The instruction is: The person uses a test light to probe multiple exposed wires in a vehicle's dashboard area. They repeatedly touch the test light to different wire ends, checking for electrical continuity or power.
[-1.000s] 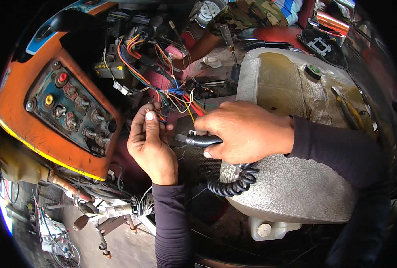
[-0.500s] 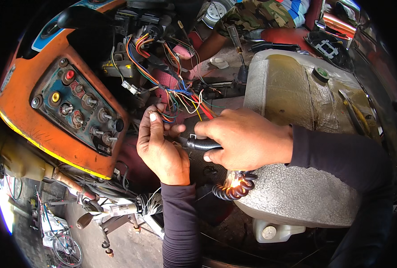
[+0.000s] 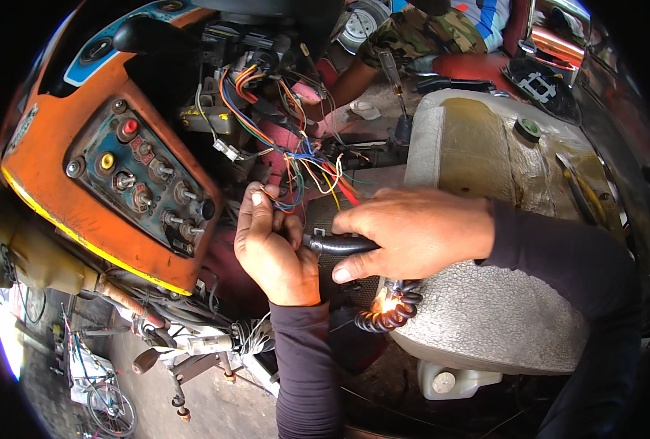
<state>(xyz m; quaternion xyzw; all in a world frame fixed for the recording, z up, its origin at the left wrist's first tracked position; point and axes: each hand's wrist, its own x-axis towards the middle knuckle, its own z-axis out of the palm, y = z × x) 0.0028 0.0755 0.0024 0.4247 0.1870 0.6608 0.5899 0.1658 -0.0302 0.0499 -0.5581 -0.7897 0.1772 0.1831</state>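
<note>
My left hand (image 3: 277, 256) is closed, thumb and forefinger pinching the ends of thin coloured wires (image 3: 287, 205). In my right hand (image 3: 424, 230) lies a black-handled test light (image 3: 343, 244), gripped between thumb and fingers. Its tip points left and disappears behind the fingers of my left hand, so what it touches is hidden. An orange glow shows beside the black coiled cord (image 3: 383, 320) hanging under my right hand. Above both hands, a loose bundle of blue, red, yellow and white wires (image 3: 314, 157) spreads out with several free ends.
An orange panel with toggle switches (image 3: 146, 186) stands at left. On the right is a worn silver seat (image 3: 501, 314) with yellow-handled pliers (image 3: 587, 190) on it. A person in camouflage shorts (image 3: 420, 36) is at the far side. A white plastic tank (image 3: 457, 382) sits below the seat.
The whole scene has shifted slightly right and down in the picture. My fingers have moved a little, while both hands keep their holds. The orange glow shows in both frames.
</note>
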